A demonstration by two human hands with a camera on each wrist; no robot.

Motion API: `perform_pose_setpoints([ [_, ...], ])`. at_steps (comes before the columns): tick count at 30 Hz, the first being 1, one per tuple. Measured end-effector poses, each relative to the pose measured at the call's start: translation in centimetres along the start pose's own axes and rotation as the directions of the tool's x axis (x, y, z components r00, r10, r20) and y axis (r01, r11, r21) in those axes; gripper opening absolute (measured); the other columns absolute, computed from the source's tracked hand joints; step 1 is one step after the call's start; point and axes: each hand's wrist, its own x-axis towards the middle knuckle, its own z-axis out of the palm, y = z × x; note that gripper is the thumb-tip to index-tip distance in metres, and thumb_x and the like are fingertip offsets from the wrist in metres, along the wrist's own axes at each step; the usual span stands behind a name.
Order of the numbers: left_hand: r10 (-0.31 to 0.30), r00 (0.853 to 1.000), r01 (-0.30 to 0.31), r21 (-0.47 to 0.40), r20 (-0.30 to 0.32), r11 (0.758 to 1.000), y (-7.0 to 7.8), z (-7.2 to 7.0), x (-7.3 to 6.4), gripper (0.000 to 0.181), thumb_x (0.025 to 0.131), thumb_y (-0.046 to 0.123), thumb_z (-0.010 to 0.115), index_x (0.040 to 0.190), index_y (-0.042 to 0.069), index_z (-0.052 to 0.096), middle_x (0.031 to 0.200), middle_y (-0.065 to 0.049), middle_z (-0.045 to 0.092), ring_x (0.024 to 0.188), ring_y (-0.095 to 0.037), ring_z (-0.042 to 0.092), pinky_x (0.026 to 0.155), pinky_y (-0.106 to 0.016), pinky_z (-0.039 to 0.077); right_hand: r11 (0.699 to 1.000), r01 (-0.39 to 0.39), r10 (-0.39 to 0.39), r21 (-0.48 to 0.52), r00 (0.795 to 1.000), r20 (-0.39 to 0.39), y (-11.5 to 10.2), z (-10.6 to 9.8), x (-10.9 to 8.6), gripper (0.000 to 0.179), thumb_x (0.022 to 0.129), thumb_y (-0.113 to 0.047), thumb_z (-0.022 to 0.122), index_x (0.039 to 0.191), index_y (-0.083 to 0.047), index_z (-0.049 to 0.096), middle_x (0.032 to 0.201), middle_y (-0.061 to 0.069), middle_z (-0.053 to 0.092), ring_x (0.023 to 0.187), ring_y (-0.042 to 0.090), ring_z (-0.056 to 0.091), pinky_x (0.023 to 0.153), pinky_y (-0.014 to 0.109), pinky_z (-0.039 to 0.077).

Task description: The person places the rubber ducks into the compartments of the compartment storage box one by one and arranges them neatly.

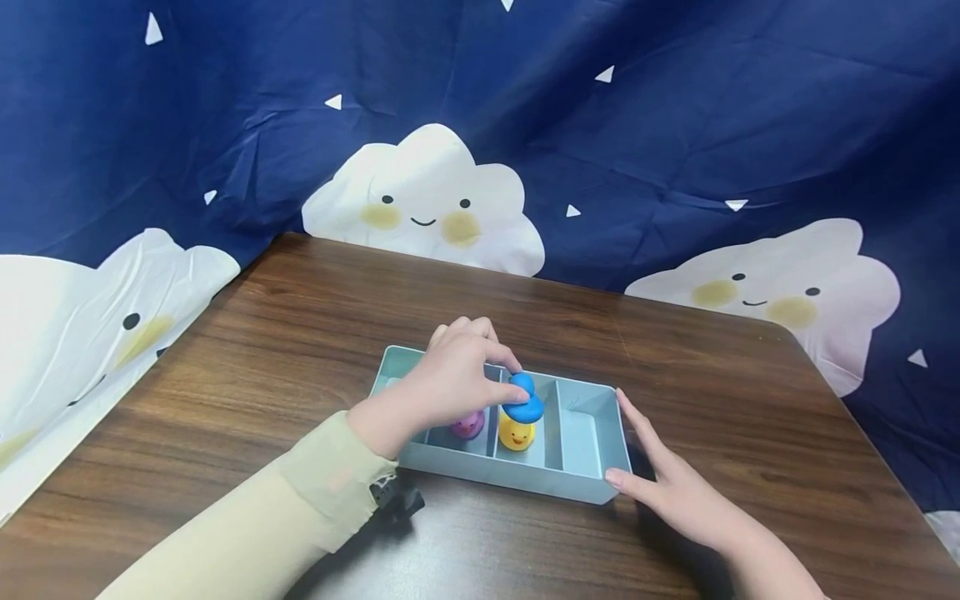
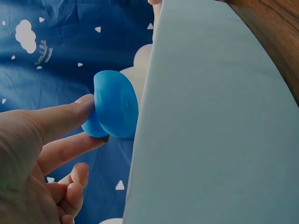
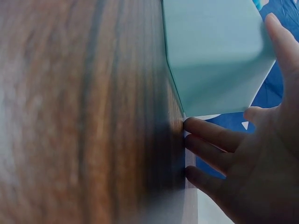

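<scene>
My left hand (image 1: 457,367) pinches a small blue rubber duck (image 1: 525,408) between thumb and index finger, its round base facing the tray in the left wrist view. In the head view the blue duck overlaps the top of a yellow rubber duck (image 1: 517,434), which sits in a middle compartment of a pale blue-green divided tray (image 1: 517,477). One compartment to the left is a purple duck (image 1: 468,426), partly hidden by my left hand. At the tray's right end, my right hand (image 1: 675,487) touches the near corner with its thumb and the far corner with a nearly straight finger.
The tray stands on a brown wood-grain table (image 1: 300,292), and dividers (image 1: 552,425) split it into several compartments. Behind the table hangs a dark blue cloth (image 1: 637,150) printed with smiling white clouds and small triangles. A dark wrist device (image 1: 393,496) sits under the left sleeve.
</scene>
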Motion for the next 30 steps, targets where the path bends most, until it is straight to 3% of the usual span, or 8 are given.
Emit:
perform_pose_setpoints([
  [5, 0.017, 1.000, -0.017, -0.014, 0.017, 1.000, 0.7, 0.5, 0.2, 0.028, 0.080, 0.045, 0.081, 0.100, 0.026, 0.079, 0.093, 0.000, 0.055, 0.089, -0.011, 0.040, 0.083, -0.035, 0.030, 1.000, 0.002, -0.002, -0.009, 1.000, -0.003, 0.1, 0.0, 0.1, 0.088, 0.097, -0.030, 0.064, 0.155, -0.046, 0.000, 0.156, 0.025, 0.023, 0.137, 0.052, 0.029, 0.093, 0.073, 0.033],
  [20, 0.069, 0.996, -0.071, 0.032, 0.062, 0.997, 3.1, 2.9, 0.9, 0.031, 0.079, 0.049, 0.080, 0.102, 0.027, 0.079, 0.089, 0.010, 0.051, 0.088, -0.010, 0.040, 0.079, -0.032, 0.031, 1.000, -0.023, 0.023, -0.008, 1.000, 0.015, 0.1, -0.2, 0.0, 0.086, 0.098, -0.032, 0.061, 0.155, -0.045, -0.001, 0.157, 0.027, 0.020, 0.137, 0.054, 0.027, 0.091, 0.075, 0.033],
  [30, 0.092, 0.995, -0.095, 0.068, 0.047, 0.993, 4.8, 4.9, 1.2, 0.031, 0.080, 0.050, 0.080, 0.102, 0.028, 0.079, 0.088, 0.010, 0.052, 0.084, -0.008, 0.040, 0.078, -0.029, 0.031, 1.000, -0.010, 0.010, -0.001, 1.000, 0.024, 0.3, -0.3, 0.0, 0.086, 0.097, -0.032, 0.062, 0.156, -0.043, -0.001, 0.158, 0.024, 0.020, 0.138, 0.052, 0.027, 0.090, 0.074, 0.033],
])
